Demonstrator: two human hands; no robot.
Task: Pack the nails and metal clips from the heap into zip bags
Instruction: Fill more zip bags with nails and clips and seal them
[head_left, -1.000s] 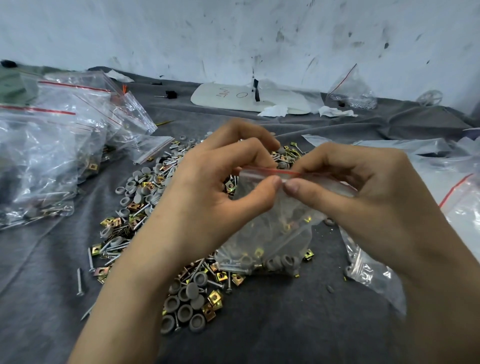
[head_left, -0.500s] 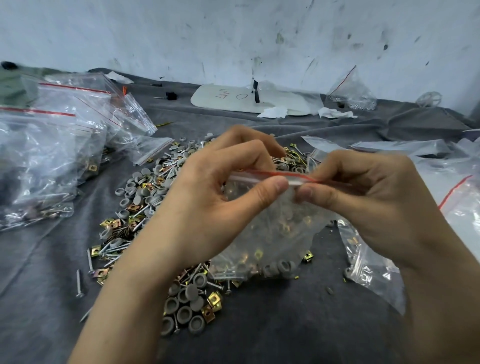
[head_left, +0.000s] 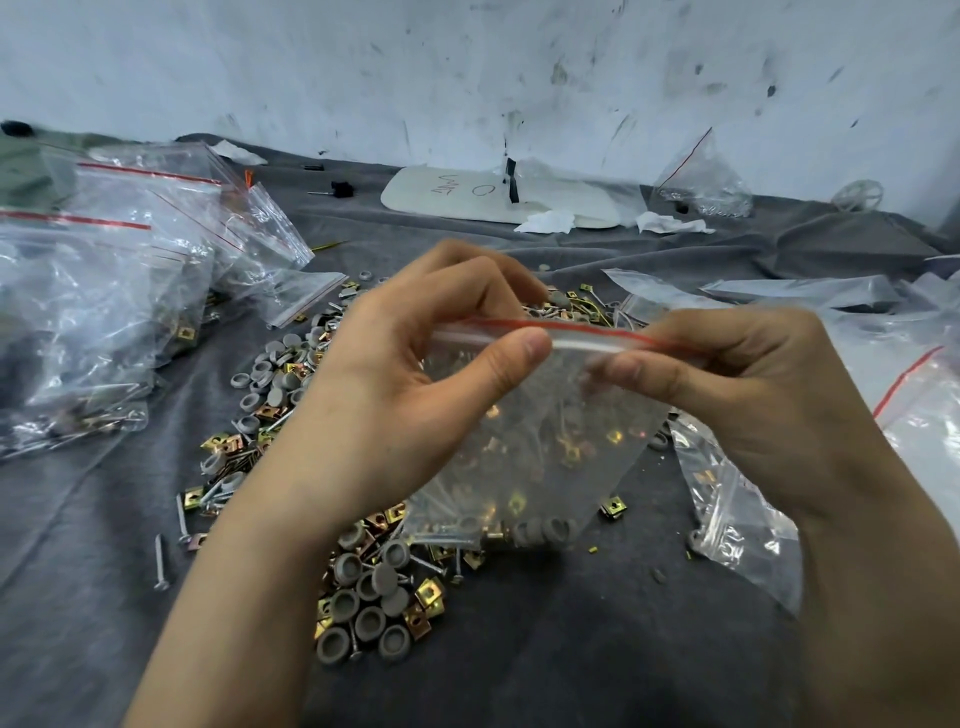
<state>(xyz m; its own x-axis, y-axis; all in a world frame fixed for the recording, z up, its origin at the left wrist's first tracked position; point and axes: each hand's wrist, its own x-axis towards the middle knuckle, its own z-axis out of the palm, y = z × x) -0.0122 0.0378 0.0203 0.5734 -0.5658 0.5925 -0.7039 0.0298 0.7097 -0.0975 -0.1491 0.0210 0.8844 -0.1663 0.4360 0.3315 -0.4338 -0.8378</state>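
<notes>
I have the left grip (head_left: 415, 379) and right grip (head_left: 737, 395) pinched on the seal strip (head_left: 571, 330) of the zip bag (head_left: 545, 452) above the heap (head_left: 363, 597): limp, slick, bottom-heavy film, I judge, so the stiffer strip is the hold.

zip bag (head_left: 540, 441) dead center between left hand (head_left: 415, 395) and right hand (head_left: 753, 400), heap (head_left: 363, 597) under and behind it, filled bags (head_left: 93, 312) piled at 9 o'clock, loose bags (head_left: 909, 395) at 3, maybe a flat board (head_left: 452, 195) at 12

Soft, cool light; shadow darkens the surface (head_left: 571, 675) below my wrists. The zip bag (head_left: 545, 447) between my left hand (head_left: 395, 395) and right hand (head_left: 753, 405) looks blurred.
</notes>
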